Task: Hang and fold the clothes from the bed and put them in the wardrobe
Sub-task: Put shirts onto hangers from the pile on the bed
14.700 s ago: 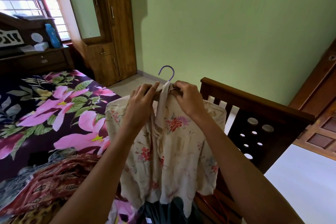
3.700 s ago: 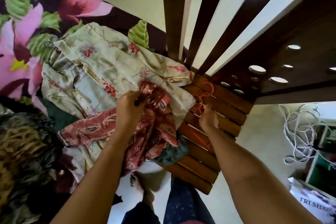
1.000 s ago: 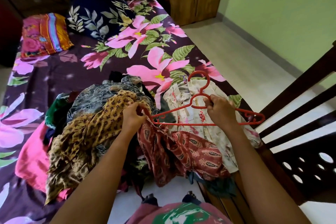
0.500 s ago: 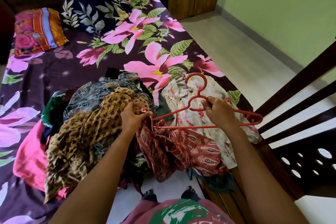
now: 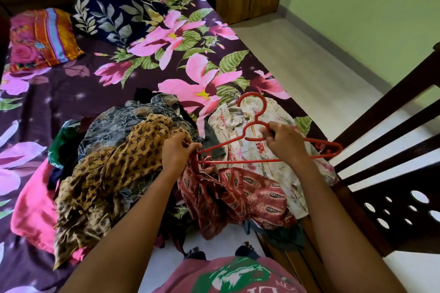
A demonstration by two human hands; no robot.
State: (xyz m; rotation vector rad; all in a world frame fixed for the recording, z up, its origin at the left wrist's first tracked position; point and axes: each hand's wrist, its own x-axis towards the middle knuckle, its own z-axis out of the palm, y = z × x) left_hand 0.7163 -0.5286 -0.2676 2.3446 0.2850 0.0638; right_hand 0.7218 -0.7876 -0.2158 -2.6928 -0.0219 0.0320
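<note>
The only lettering in view is on the front of the person's maroon T-shirt [image 5: 190,278], at the very bottom edge of the view. To the right of its green and white print [image 5: 233,273], a short curved line of small white capitals [image 5: 281,283] begins with what looks like "NO"; the letters after that are too small and blurred to make out. Just beneath, larger white strokes [image 5: 260,290] are cut off by the frame edge, so only their tops show and no word can be read from them.
</note>
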